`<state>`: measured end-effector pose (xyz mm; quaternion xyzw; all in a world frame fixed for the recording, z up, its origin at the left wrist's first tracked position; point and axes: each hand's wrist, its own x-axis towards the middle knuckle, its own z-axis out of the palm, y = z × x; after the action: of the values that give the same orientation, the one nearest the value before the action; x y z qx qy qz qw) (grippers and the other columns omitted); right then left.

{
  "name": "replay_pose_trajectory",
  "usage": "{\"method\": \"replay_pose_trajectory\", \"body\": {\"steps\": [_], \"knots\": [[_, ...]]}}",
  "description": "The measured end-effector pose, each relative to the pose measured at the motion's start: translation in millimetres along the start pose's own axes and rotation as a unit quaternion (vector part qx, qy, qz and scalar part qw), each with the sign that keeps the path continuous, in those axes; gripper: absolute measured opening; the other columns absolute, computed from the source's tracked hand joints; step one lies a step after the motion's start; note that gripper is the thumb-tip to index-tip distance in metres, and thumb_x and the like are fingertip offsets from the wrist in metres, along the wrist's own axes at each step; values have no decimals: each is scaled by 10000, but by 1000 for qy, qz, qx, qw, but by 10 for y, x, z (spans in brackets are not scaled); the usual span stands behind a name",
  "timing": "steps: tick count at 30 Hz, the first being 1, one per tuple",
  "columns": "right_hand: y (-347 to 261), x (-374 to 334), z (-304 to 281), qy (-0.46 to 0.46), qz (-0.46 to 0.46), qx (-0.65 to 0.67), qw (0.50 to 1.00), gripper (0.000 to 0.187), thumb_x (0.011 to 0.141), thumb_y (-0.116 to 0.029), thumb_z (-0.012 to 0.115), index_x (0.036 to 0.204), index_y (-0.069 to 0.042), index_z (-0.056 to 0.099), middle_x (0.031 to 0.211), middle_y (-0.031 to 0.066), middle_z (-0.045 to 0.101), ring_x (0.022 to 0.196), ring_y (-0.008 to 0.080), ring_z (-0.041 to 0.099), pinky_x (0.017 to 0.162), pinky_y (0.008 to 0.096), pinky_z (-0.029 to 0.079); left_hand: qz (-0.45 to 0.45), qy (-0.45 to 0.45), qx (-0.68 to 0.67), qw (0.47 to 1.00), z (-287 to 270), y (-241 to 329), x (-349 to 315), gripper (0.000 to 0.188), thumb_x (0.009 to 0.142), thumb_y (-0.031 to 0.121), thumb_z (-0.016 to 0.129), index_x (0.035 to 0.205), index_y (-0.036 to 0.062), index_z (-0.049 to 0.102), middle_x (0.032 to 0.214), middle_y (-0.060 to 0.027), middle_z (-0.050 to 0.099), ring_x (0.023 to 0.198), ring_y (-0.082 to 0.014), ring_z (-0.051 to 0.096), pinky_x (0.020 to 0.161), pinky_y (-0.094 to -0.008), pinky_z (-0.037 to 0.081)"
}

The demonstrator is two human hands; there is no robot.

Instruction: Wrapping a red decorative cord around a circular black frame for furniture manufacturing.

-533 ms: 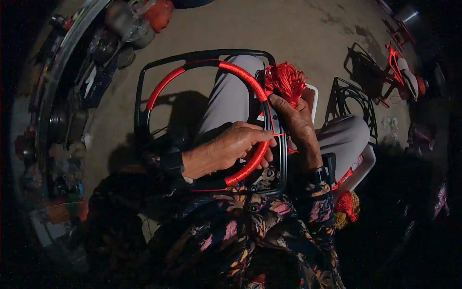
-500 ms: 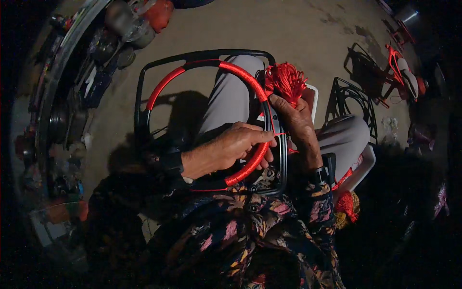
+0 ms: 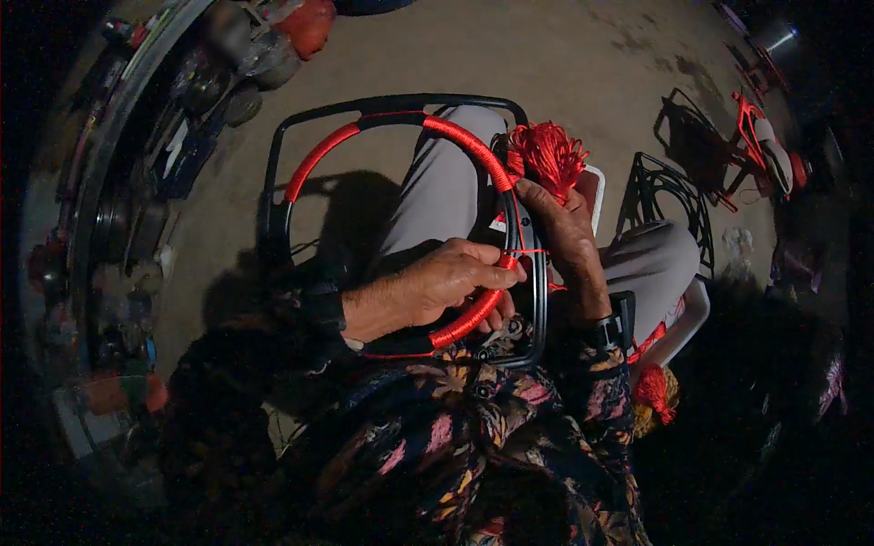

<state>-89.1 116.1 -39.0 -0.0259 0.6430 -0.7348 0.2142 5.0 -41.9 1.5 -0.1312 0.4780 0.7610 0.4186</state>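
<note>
Little changed since before, left hand still pinching red-cord-wrapped black metal ring frame across lap, long axis running away from body, right hand clutching red cord bundle.

red cord now stretched between hands

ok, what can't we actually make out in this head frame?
Head view only:
- Left hand: fingertips curl behind the red-wrapped ring, so the grip underneath is hidden.
- Right hand: the palm side is turned away; how it holds the red cord bundle is unclear.
- Black frame: its near edge disappears behind the patterned sleeve.
- Clutter at the left rim: too dark and fisheye-bent to identify.
- Red stand at upper right: small, partly in shadow.
</note>
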Motion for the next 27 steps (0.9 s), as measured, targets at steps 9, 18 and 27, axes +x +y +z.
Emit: {"method": "replay_pose_trajectory", "body": {"steps": [9,18,27], "knots": [[105,-45,-229,50,94,-72,992,392,765,-354,741,931,-14,639,786,23,645,618,100,565,554,271,459,48,17,-35,998,10,-26,-1,357,875,200,609,1133,-36,536,814,-146,627,616,-215,645,546,-308,550],[-107,-399,-272,-20,149,-128,980,294,785,-288,731,908,-27,677,805,38,674,717,85,611,629,237,475,60,19,-41,997,-36,-100,51,341,884,199,594,1125,-37,543,806,-144,632,634,-214,653,558,-308,553],[45,-372,-245,-47,70,23,996,171,813,-142,685,929,-18,701,869,19,695,753,73,614,678,215,481,-8,14,67,998,-80,-121,-63,333,897,293,598,916,-34,653,809,-116,673,687,-173,637,661,-279,511]]}}
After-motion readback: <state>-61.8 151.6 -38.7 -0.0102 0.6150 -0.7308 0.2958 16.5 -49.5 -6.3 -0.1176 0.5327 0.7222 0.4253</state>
